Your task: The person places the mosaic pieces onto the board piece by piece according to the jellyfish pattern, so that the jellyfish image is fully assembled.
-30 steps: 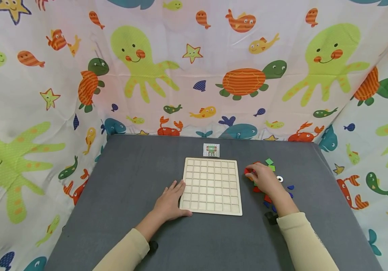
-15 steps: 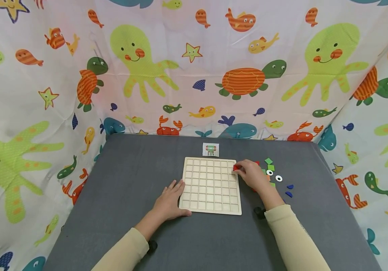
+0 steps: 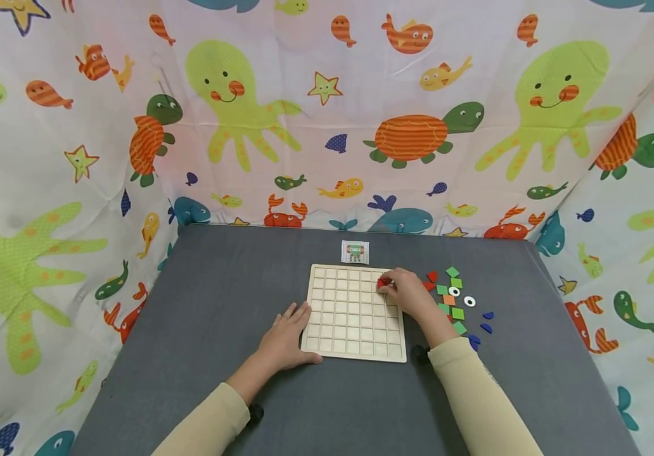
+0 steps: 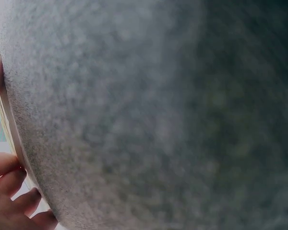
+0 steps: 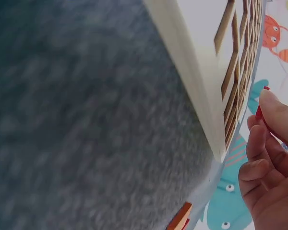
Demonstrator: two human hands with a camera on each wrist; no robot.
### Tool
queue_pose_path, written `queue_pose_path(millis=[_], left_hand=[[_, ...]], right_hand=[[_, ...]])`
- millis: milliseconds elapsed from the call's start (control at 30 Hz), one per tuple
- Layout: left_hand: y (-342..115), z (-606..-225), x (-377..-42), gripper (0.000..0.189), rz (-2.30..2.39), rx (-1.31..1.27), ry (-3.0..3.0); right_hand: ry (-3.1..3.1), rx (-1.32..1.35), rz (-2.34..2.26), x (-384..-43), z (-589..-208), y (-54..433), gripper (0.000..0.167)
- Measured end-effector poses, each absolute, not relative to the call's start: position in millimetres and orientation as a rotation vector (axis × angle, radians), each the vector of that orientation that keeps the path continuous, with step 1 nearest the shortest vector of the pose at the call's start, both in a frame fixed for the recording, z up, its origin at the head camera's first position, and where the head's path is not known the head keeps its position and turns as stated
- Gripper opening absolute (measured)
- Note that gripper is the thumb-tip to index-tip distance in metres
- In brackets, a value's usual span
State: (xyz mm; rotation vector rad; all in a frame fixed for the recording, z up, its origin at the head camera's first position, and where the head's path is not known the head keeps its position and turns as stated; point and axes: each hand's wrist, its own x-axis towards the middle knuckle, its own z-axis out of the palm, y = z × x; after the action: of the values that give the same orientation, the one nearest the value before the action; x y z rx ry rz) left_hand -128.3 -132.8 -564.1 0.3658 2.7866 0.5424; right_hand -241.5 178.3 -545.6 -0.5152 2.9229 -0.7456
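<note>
A square wooden grid board [image 3: 355, 320] with shallow compartments lies on the grey table. My left hand [image 3: 284, 342] rests against its left side, fingers spread along the edge and thumb at the near left corner. In the left wrist view, the fingertips [image 4: 13, 182] touch the board's rim. Over the upper right part of the grid, my right hand [image 3: 409, 294] pinches a small flat red piece [image 3: 381, 283] between thumb and fingers. The right wrist view shows this red piece [image 5: 259, 113] edge-on; its full outline is hidden by the fingers.
Right of the board lie loose flat pieces: several green squares [image 3: 457, 313], an orange square [image 3: 448, 299], red pieces [image 3: 432, 277], white rings [image 3: 469, 301] and blue half-rounds [image 3: 486, 328]. A small picture card [image 3: 355, 252] lies behind the board. A patterned curtain [image 3: 315, 190] surrounds the table.
My right hand has moved left from the loose pieces to above the grid, carrying the red piece. My left hand stays at the board's edge.
</note>
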Motion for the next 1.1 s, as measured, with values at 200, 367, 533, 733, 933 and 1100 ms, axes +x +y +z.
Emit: queue_pose_path(millis=[200,367,533,733,933,1100], left_hand=[[-133.6,-564.1,-128.2,0.118,0.539,0.366,2.790],[-133.4,-563.8,-128.0,0.119,0.548,0.366,2.785],[-133.7,-564.3,-128.5,0.119,0.531,0.365,2.783],[-133.5,-565.5,-129.9,0.119,0.531,0.381,2.782],[-133.3,-565.8,-129.9,0.119,0.545,0.387,2.782],[-134.1,-564.3,-128.2,0.119,0.550,0.384,2.783]], right_hand=[[2.893,-0.497,-0.699,-247.1,-549.4,170.0,0.030],[2.852,-0.479,-0.709,-249.5,-552.6,168.2,0.026],[2.817,-0.473,-0.729,-250.8,-552.8,166.1,0.026],[2.808,-0.453,-0.750,-246.4,-543.2,169.7,0.031],[2.862,-0.410,-0.799,-231.1,-531.1,191.1,0.033],[2.934,-0.379,-0.849,-215.6,-527.4,215.3,0.034]])
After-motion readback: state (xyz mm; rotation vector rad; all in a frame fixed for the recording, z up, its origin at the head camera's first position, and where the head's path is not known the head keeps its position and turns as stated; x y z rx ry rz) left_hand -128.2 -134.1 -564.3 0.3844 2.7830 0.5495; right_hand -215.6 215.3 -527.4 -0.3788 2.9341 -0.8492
